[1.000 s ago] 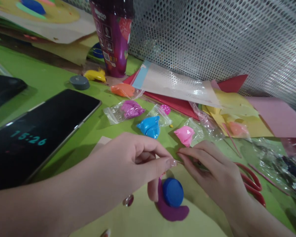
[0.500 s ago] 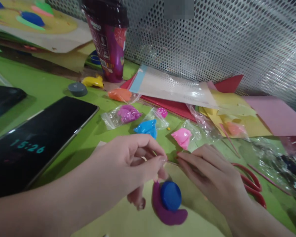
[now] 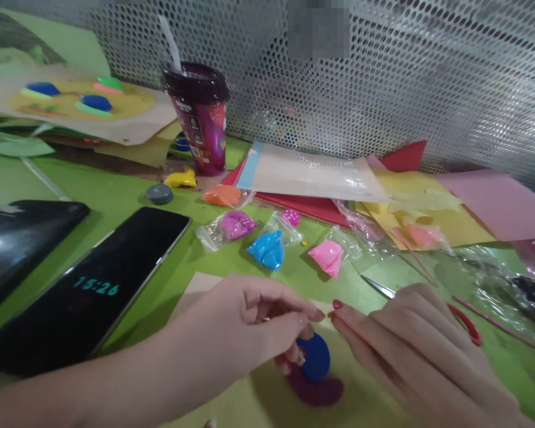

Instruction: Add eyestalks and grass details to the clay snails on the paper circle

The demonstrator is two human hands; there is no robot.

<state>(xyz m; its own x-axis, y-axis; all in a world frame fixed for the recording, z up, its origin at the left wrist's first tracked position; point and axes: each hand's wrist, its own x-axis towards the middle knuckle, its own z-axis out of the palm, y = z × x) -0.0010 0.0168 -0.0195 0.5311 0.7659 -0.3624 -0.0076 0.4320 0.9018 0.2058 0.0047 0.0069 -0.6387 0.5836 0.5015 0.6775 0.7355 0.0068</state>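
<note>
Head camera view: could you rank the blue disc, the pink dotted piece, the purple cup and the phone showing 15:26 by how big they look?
1. Phone
2. Purple cup
3. Blue disc, partly hidden by the left hand
4. Pink dotted piece

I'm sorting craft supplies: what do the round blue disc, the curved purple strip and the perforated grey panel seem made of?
Round blue disc: perhaps clay or plastic; matte, showing no highlight. Curved purple strip: likely matte clay, softly rounded end. Perforated grey panel: probably metal, silvery sheen.
</note>
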